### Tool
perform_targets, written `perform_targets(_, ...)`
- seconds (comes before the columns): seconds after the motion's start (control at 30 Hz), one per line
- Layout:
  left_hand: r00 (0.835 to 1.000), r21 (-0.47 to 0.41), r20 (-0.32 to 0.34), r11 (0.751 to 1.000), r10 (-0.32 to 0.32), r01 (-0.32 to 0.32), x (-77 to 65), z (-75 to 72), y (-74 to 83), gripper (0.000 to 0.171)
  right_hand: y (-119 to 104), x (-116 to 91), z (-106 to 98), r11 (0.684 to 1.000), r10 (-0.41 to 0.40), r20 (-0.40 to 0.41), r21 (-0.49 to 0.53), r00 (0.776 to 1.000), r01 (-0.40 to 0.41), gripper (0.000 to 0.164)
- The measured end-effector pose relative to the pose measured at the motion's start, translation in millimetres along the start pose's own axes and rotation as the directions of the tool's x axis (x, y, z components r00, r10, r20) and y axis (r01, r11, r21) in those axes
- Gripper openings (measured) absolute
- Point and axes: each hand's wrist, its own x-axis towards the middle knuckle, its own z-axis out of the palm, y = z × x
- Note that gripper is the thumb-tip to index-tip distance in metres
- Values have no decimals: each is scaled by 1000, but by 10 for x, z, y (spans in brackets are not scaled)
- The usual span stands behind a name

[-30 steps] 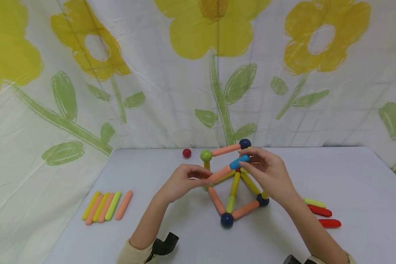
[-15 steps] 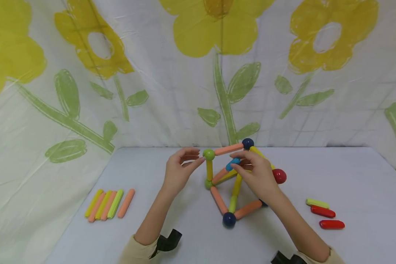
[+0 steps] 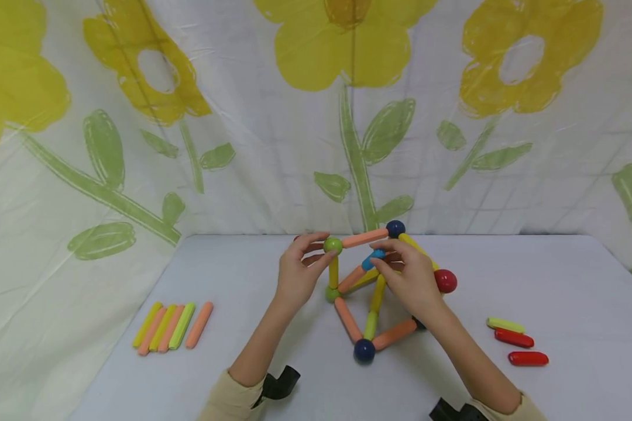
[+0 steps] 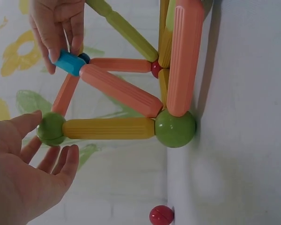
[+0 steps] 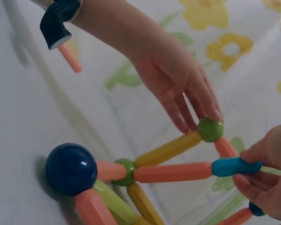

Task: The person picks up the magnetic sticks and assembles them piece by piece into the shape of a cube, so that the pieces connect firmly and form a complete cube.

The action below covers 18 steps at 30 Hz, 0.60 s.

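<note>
A frame of magnetic sticks and balls stands mid-table. My left hand pinches its upper green ball between thumb and fingers. Below that ball, a yellow stick runs down to a lower green ball. My right hand pinches a short blue stick between thumb and fingertips. Joined end to end with it is an orange stick, slanting down to the lower green ball. A dark blue ball tops the far corner, and a large red ball shows beside my right hand.
Several yellow, orange and lime sticks lie in a row at left. One lime stick and two red sticks lie at right. A loose red ball sits behind my left hand. A flowered cloth hangs behind the table.
My left hand has let go of the orange stick and moved up to the upper green ball, now gripping it. The orange and blue sticks tilted, their lower end reaching the lower green ball.
</note>
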Motion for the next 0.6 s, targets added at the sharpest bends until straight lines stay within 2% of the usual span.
perform_targets(0.2, 1000, 13, 19, 1000, 0, 0, 0, 33, -50, 37, -16, 5, 5, 1000, 19, -13, -5, 1000, -19, 25)
perform_targets(0.6, 999, -5, 25, 999, -35, 35, -6, 18, -22, 37, -33, -5, 24, 997, 70, -31, -14, 997, -70, 27)
